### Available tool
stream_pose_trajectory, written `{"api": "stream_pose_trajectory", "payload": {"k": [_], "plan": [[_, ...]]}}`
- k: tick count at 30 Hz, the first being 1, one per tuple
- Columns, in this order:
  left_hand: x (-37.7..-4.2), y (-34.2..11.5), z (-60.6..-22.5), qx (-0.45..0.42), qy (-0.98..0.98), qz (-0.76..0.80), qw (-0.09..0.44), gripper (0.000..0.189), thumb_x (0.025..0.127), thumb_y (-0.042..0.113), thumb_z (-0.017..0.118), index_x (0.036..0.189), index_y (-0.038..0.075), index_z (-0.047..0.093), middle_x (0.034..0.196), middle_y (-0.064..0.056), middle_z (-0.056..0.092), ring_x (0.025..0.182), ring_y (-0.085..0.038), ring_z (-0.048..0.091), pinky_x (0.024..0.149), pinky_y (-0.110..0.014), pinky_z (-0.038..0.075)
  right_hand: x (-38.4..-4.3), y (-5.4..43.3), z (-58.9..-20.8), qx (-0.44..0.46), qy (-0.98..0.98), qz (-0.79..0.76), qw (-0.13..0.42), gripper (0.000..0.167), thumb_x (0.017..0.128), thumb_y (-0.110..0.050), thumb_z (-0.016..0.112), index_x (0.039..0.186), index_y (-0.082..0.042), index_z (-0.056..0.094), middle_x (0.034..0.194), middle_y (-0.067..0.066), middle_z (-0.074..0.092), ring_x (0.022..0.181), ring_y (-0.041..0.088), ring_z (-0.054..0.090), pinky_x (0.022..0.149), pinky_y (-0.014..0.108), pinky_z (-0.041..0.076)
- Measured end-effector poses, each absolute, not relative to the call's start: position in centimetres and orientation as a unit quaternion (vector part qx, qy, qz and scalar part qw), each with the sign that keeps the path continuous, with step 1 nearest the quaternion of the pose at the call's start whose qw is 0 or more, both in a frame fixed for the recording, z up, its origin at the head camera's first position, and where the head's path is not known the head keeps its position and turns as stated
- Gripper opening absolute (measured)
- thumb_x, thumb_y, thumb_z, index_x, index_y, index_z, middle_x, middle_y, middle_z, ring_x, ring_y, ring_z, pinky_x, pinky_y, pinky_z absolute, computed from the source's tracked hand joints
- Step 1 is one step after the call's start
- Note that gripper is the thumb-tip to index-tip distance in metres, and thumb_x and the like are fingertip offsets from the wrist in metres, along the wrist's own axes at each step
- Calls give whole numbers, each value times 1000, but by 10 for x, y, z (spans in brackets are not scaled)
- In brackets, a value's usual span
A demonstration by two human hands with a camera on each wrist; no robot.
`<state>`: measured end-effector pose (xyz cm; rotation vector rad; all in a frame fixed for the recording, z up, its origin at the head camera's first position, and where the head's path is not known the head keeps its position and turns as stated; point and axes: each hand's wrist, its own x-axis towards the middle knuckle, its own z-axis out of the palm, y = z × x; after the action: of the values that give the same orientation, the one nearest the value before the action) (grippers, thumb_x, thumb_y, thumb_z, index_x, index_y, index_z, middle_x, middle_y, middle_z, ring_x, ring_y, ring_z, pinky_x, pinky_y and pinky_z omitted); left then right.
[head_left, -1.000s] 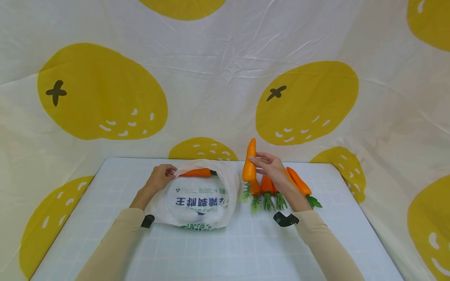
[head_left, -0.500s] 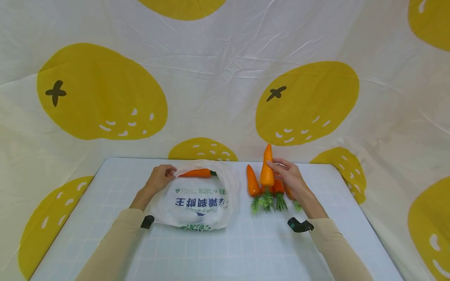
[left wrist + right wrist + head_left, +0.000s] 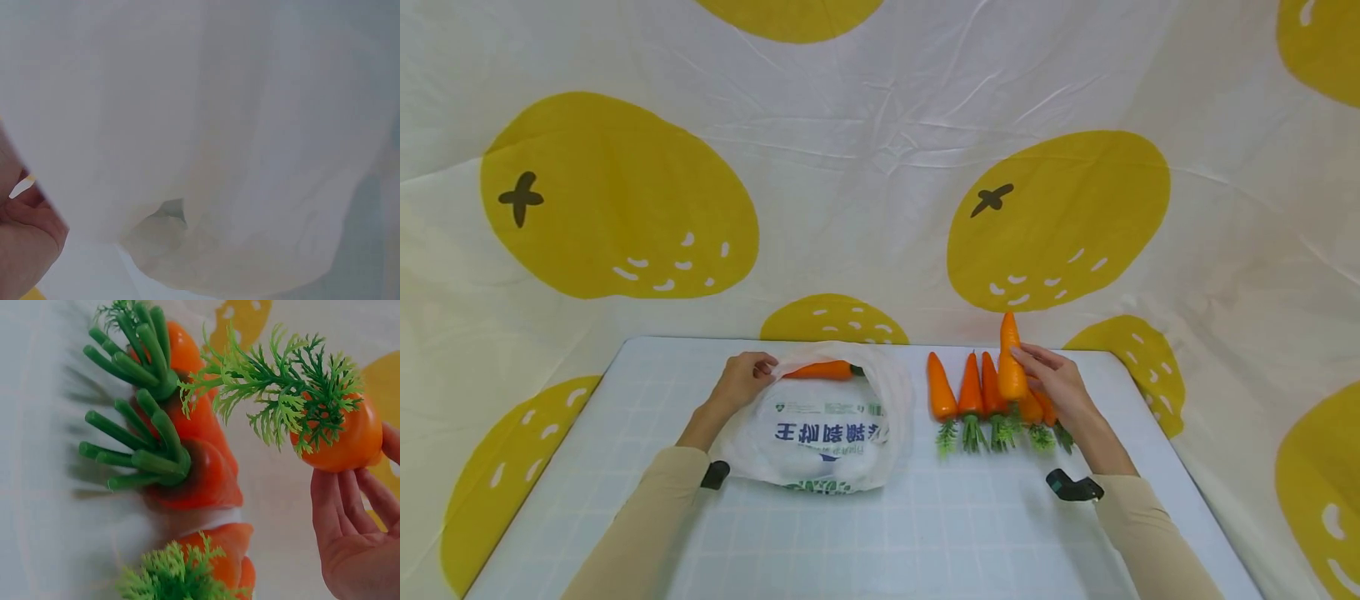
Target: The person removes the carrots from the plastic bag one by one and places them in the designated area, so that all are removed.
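Pinching one carrot [image 3: 1012, 367] in my right hand [image 3: 1063, 385], closed round it, above the carrot row [image 3: 971, 396] at right | my left hand [image 3: 745, 377] curled, gripping the white bag [image 3: 897, 400] at its left rim | second carrot [image 3: 823, 371] inside, far side | pale counter [image 3: 887, 542] beneath

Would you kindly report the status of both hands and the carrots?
Left hand holding the bag by its edge. Right hand gripping a raised carrot. Head view of other carrots partly blocked.

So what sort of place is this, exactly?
Probably an indoor tabletop recording setup, maybe a makeshift booth: a white cloth backdrop printed with large yellow rounded shapes, a pale blue gridded tabletop, and black wrist-worn cameras suggest it.
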<state>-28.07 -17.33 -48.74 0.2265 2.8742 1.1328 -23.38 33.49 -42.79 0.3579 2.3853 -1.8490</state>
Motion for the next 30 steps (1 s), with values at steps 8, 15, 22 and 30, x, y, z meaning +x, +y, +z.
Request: {"api": "stream_pose_trajectory", "payload": {"k": [8,15,22,30], "plan": [[-278,-173,-486,57,923,379,22,23,96,-1,67,119,-7,68,98,-18,67,90,-31,57,86,-40,53,-231,369,-428,126,780,-611,34,87,93,-58,66,158,-6,39,135,-1,54,105,2,59,90,13,50],[-277,-174,-486,58,923,381,18,23,96,0,67,118,-7,68,98,-18,67,89,-31,57,86,-39,53,-232,393,-431,138,792,-594,19,89,94,-61,64,158,-5,37,124,-9,54,102,3,56,85,11,51],[-277,-175,-485,49,923,381,23,24,97,1,67,119,-6,68,99,-18,66,90,-31,57,86,-39,52,-234,415,-437,143,816,-560,24,88,97,-61,58,159,-4,35,141,6,50,105,7,53,86,14,49],[-276,-173,-485,50,922,383,17,23,96,1,67,119,-6,68,99,-19,67,90,-31,57,86,-39,53,-234,432,-444,168,849,-501,28,86,98,-65,51,158,-4,36,157,25,37,119,27,46,105,45,42]]}}
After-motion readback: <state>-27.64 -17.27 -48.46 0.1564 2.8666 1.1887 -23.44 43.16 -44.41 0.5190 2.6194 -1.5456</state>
